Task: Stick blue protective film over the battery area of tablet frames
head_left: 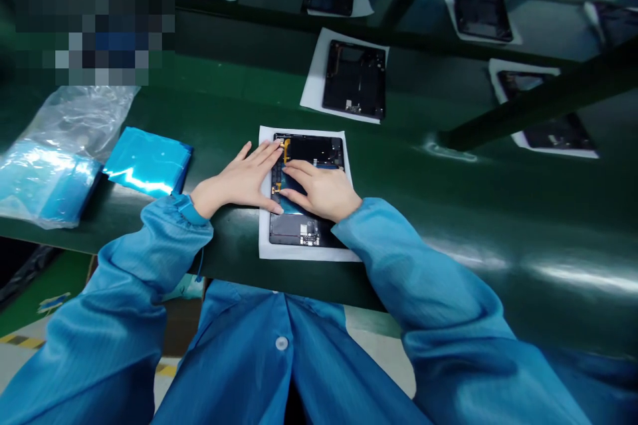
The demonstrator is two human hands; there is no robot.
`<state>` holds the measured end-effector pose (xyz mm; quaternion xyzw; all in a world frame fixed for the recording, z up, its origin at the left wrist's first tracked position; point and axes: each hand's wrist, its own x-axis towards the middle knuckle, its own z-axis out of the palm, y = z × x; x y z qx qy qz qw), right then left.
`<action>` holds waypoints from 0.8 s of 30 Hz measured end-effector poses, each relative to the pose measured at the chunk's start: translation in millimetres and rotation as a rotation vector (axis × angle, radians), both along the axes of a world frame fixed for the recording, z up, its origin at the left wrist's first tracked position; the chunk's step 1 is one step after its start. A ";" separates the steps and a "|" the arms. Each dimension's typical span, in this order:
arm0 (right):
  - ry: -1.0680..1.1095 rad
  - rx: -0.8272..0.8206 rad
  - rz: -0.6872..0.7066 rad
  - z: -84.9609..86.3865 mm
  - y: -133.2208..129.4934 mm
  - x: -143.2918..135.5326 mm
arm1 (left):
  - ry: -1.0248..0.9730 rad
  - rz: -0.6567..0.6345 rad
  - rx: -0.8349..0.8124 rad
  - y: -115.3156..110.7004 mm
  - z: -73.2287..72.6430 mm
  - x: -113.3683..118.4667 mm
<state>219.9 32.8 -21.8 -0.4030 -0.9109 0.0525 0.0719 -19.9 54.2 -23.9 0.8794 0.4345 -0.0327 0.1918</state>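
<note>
No legible text, label, brand, number or sign anywhere in view.

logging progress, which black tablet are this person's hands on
The nearest tablet, between the blue sleeves: the left hand and right hand are on it; the others lie farther off.

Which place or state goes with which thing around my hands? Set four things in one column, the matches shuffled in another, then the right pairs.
Things
1. left hand
2. right hand
3. nearest white sheet
4. clear plastic bag

Places and states
A. curled, over the middle of the open device
B. on the bench, at the picture's left edge
C. spread out, at the open device's left side
D. lying beneath the open device

Pairs: 1-C, 2-A, 3-D, 4-B
</note>
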 end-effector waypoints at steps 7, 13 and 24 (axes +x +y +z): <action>0.320 0.087 -0.149 0.8 -18.6 37.1 | -0.112 0.097 0.042 12.0 24.8 5.6; 0.419 0.143 -0.460 -25.8 -32.5 68.4 | 0.039 0.280 0.253 59.2 38.9 73.1; 0.495 0.072 -0.568 -36.8 -34.7 53.7 | 0.051 0.171 0.235 85.2 34.2 63.3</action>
